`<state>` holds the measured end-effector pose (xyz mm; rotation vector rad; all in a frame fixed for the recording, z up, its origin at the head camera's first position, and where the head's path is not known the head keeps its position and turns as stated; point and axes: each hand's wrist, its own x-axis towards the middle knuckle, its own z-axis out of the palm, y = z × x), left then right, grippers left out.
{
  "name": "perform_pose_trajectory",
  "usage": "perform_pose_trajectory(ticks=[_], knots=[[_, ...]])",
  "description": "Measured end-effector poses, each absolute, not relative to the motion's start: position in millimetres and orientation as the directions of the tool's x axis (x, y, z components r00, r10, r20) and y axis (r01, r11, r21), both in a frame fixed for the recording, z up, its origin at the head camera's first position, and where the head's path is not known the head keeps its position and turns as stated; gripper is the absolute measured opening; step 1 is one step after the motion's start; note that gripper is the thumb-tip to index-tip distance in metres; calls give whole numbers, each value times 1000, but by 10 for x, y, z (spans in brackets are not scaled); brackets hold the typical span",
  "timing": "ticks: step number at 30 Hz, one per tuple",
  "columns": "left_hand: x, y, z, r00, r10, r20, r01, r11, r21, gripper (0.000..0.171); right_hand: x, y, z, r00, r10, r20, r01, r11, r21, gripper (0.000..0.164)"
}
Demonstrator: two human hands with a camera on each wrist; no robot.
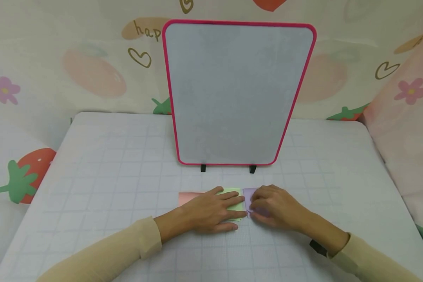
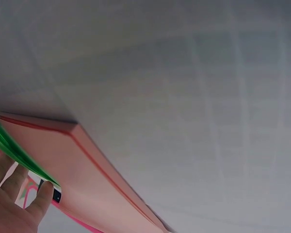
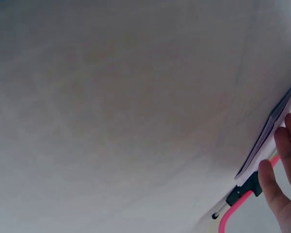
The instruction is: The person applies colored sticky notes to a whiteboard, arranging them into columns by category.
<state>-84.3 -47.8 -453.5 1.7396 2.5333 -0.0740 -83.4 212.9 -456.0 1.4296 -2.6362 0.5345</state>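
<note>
Three pads of sticky notes lie side by side on the table: a pink pad at left, a green pad in the middle and a purple pad at right. My left hand rests with spread fingers across the green pad and partly covers the pink one. Its fingertips reach the purple pad's left edge. Bent over the purple pad, my right hand pinches at its lower left part with thumb and forefinger; the palm hides much of it. In the left wrist view the pink pad shows its thick edge.
A whiteboard with a pink frame stands upright behind the pads on black feet. A grid-patterned white cloth covers the table. Strawberry-printed fabric hangs at the back and sides.
</note>
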Motion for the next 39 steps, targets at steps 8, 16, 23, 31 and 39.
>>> perform_pose_trajectory(ticks=[8, 16, 23, 31, 39], knots=[[-822, -473, -4546, -360, 931, -59, 933, 361, 9, 50, -806, 2112, -4550, -615, -758, 218, -774, 525, -354, 8], [-804, -470, -4560, -361, 931, -43, 932, 362, 10, 50, -776, 2126, -4542, -652, -725, 221, -743, 553, -378, 8], [-805, -469, -4563, -351, 935, -49, 936, 351, -12, 51, -744, 2144, -4534, -723, -657, 215, -672, 596, -439, 10], [-799, -469, -4566, -342, 938, -49, 940, 341, -21, 53, -747, 2185, -4514, -805, -567, 175, -527, 547, -651, 6], [-803, -472, -4563, -351, 933, -76, 935, 354, 35, 54, -763, 2181, -4505, -857, -505, 102, -405, 539, -739, 11]])
